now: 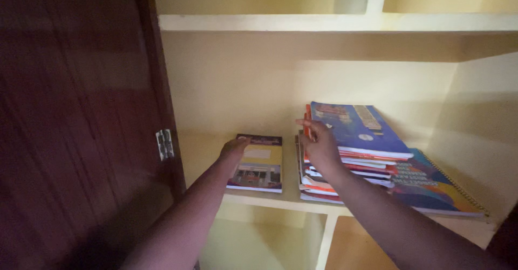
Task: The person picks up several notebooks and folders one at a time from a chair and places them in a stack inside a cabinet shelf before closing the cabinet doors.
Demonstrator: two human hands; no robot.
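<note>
Cream-yellow paint covers the shelf (259,197), where the left hand (233,148) lies flat and open on the near left corner of a thin yellow booklet (259,163), gripping nothing. That booklet lies alone, just left of a stack of books (345,165), apart from it by a narrow gap. The right hand (319,143) rests against the stack's left edge with fingers spread and loosely curled, touching the spines rather than clasping any one volume. Judged from this, squaring the pile would go best with the right palm pressed evenly along the spines while the left keeps the booklet from sliding; the upper books sit askew and could slip toward the back wall if pushed from one point. The booklet's cover has a dark band along the top, a pale label box below it and a picture panel near the bottom. On top of the stack lies a blue book (359,130) with a yellowish patch; beneath, red and white edges show, and at the bottom a spiral-bound book (440,186) with a multicoloured cover juts right. A dark wooden door (75,124) with a metal hinge (164,144) stands open at left.
</note>
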